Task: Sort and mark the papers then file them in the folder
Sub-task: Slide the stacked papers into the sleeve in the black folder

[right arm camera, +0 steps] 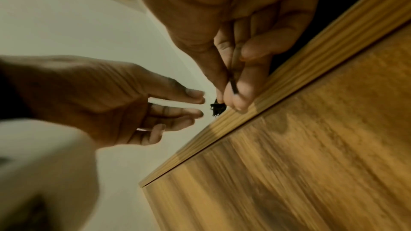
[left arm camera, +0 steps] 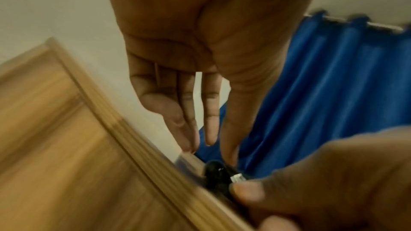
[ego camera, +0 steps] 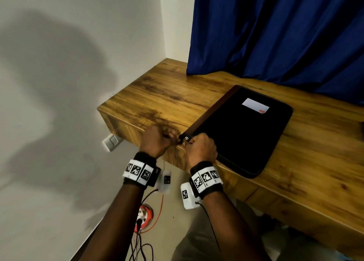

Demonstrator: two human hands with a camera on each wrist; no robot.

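While I am watching from the head view, the black zippered folder (ego camera: 240, 130) is lying flat and closed on the wooden desk (ego camera: 157, 95), stretching away from my right hand (ego camera: 201, 148), a white label showing on its cover. That hand is pinching the folder's near corner by the zipper pull (ego camera: 186, 138). My left hand (ego camera: 157, 140) is hovering just beside it, fingers relaxed, grasping nothing.
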